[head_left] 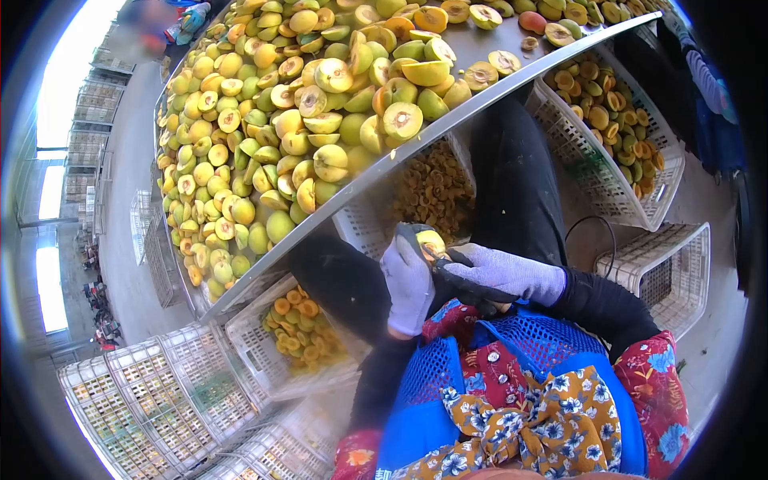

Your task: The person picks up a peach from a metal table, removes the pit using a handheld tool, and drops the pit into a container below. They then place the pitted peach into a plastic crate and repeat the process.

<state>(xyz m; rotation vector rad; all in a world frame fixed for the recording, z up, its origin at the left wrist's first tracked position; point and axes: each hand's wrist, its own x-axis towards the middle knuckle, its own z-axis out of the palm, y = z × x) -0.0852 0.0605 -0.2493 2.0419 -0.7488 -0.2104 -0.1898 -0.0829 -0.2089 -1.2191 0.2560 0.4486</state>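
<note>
Over my lap, my left hand [408, 282], in a lavender glove with dark fingertips, grips a yellow peach half [431, 242] whose cut face shows brown at the middle. My right hand [500, 273], gloved the same way, is closed with its fingertips at the fruit's edge. A small tan end shows below the right fingers, but what that hand holds is mostly hidden. Right ahead is a metal table [466, 42] heaped with halved and whole peaches [312, 104]. Between my knees, below the table edge, stands a crate of brown pits [432, 192].
A white crate of peach halves [300, 328] stands at my left, another crate of halves [600, 120] at my right. An upturned white crate [668, 280] lies right, and more crates [168, 392] lower left. The metal edge crosses diagonally ahead. Other people's sleeves [708, 80] show at the far right.
</note>
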